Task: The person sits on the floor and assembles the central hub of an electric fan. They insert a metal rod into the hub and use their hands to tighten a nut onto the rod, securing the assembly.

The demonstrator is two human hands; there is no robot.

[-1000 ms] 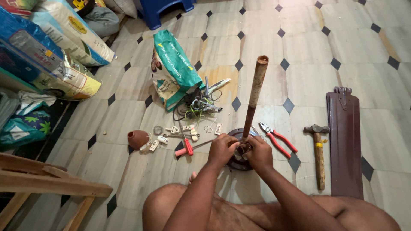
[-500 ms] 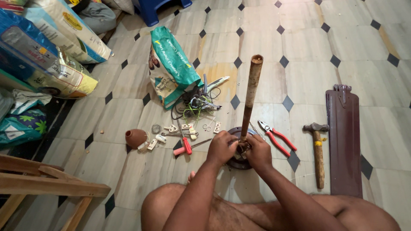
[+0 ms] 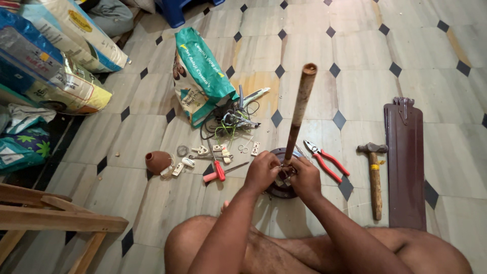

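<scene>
A rusty brown rod [image 3: 299, 109] stands upright from a dark round fan motor [image 3: 280, 190] on the tiled floor. My left hand [image 3: 262, 171] and my right hand [image 3: 306, 177] are both closed around the base of the rod, where it meets the motor. What my fingers pinch there is hidden. Red-handled pliers [image 3: 326, 160] lie just right of my right hand. A red-handled screwdriver [image 3: 219, 171] lies left of my left hand.
A hammer [image 3: 374, 172] and a brown fan blade [image 3: 405, 160] lie at the right. A green bag [image 3: 199, 76], tangled wires [image 3: 228, 122], small white parts [image 3: 213, 151] and a brown cup [image 3: 157, 162] lie at the left. Sacks [image 3: 56, 56] and a wooden frame [image 3: 56, 220] stand far left.
The view has shifted slightly; the rod's top leans a little more to the right. Both hands stay at the rod's base with small finger movements.
</scene>
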